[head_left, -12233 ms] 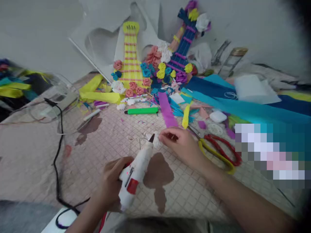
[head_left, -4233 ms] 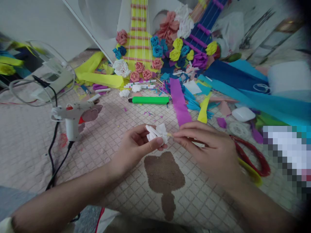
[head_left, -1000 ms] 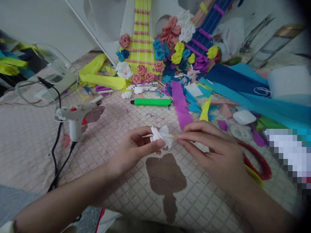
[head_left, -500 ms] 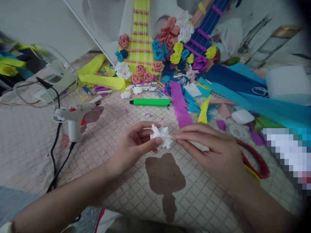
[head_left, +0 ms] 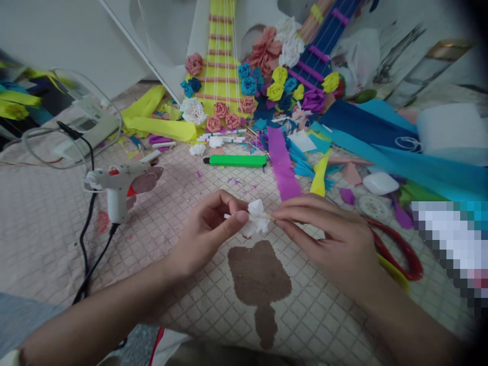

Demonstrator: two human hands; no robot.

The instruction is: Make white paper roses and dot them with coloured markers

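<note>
Head view: left hand pinches the white paper flower between thumb and fingers. Right hand grips a thin stick in its fingertips, the stick's other end at the flower. Flower sits between both hands, above the cloth.

Containers: clear vessel with gold band, tilted, far beyond right hand, contents unreadable. Clear plastic bag nearer the middle, contents unclear too.

Hidden/cut off: scissors partly behind right hand, blades covered. Yellow guitar and blue guitar, beyond the hands, lose their tops at the frame. Pixelated patch right of right hand, unreadable. Far right corner dark.

Edges/room: cloth edge runs below left forearm, grey floor past it. Open cloth between left hand and glue gun, and ahead of the hands up to the green cutter, few scraps. Paper clutter crowds beyond right hand.
</note>
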